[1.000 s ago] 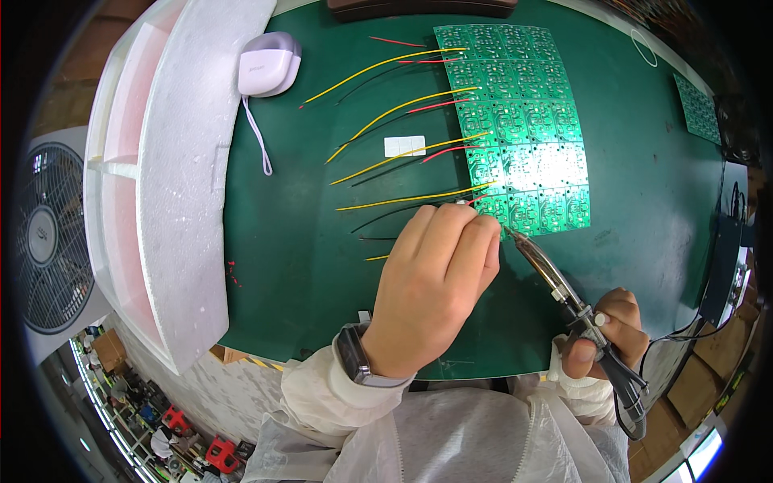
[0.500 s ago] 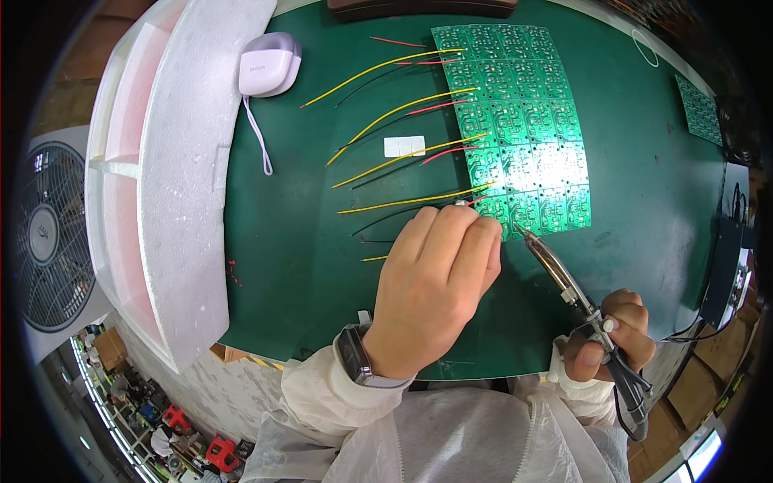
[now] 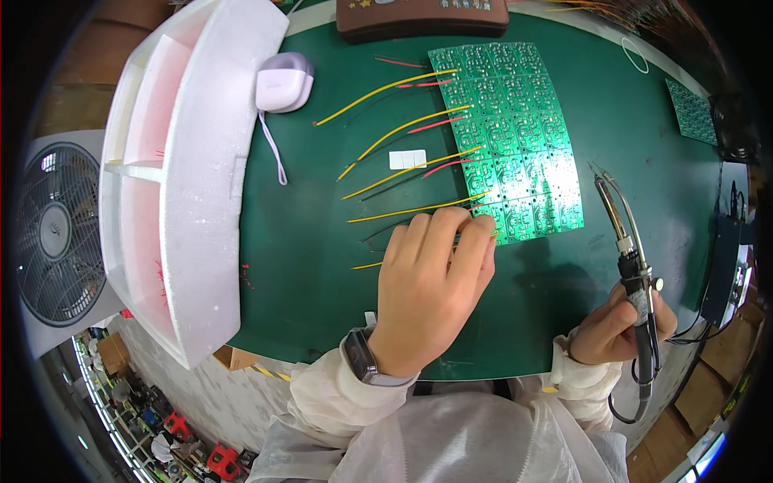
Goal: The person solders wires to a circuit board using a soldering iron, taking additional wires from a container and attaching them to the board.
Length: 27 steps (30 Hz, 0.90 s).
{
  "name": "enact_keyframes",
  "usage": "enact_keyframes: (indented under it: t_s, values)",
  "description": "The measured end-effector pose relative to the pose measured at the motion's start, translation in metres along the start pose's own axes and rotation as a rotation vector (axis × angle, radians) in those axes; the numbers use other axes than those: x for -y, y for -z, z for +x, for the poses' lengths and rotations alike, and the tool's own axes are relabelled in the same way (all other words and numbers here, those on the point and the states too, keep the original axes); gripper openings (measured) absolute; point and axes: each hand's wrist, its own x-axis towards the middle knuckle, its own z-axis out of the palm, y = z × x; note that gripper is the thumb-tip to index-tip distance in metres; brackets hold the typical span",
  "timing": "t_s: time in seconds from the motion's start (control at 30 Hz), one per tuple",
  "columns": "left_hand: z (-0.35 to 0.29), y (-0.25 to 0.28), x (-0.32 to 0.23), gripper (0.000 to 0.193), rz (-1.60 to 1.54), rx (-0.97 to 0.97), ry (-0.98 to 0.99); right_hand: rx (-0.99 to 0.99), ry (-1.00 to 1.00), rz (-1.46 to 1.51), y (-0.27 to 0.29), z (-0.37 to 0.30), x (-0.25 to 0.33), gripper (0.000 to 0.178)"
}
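A sheet of green circuit boards [image 3: 523, 137] lies on the table, with yellow, red and black wires [image 3: 403, 165] running left from its left edge. My left hand [image 3: 435, 282] is closed at the sheet's lower left corner, thumb and fingers pinched together around a wire. A yellow wire end [image 3: 366, 266] shows left of that hand; the rest is hidden beneath it. My right hand [image 3: 616, 328] grips a soldering iron [image 3: 636, 282] with a thin metal guide tube clamped along it. The iron's tip points up, right of the sheet and apart from it.
A white foam tray with compartments [image 3: 197, 201] stands at the left. Near it lies a lilac case with a strap [image 3: 283, 83]. A white label piece [image 3: 407, 159] lies among the wires. A brown box [image 3: 423, 20] sits at the back, another green board [image 3: 691, 113] at the far right.
My right hand has turned the soldering iron more upright and taken its tip off the sheet, to the right. My left hand stays at the lower left corner. The view has shifted slightly.
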Motion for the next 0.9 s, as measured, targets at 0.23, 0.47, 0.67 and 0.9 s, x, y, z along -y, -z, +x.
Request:
enact_keyframes:
  t_s: [0.23,0.47,0.67,0.9]
  values:
    - [-0.004,0.0,-0.003,0.026,-0.116,-0.009,0.105,-0.011,-0.049,0.127,-0.006,0.003,-0.004,0.036]
    - [-0.01,0.003,-0.008,0.022,-0.163,-0.015,0.165,-0.006,-0.148,0.177,-0.003,0.008,-0.005,0.032]
    - [-0.013,0.016,-0.01,0.018,-0.15,0.024,0.179,0.02,-0.276,0.276,-0.01,0.025,-0.008,0.026]
    - [-0.032,0.041,-0.014,0.02,0.041,0.042,0.128,0.013,-0.19,0.221,-0.009,0.024,-0.008,0.023]
